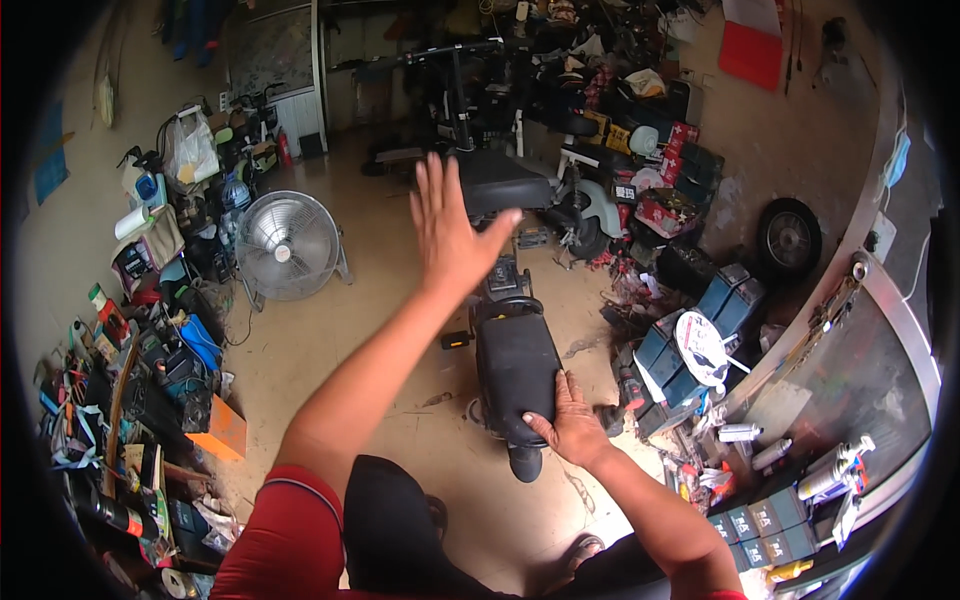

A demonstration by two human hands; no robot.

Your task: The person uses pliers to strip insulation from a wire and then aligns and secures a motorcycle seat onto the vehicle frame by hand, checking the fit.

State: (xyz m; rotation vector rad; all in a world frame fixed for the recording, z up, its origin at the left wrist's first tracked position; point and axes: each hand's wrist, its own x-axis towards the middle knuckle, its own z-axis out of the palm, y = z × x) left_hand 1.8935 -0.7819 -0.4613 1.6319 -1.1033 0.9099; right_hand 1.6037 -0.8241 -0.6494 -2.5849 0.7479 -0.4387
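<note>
Red short sleeve with pale trim, bare forearms, dark trousers, sandal.

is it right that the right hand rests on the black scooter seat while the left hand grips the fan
Not quite. The right hand does rest on the black scooter seat, but the head view shows the left hand raised open in the air, gripping nothing; the fan stands apart on the floor.

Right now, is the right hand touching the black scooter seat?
Touching. The head view shows the right hand lying palm-down on the rear edge of the black scooter seat, fingers spread over it. The left hand is raised, open, in the air.
</note>
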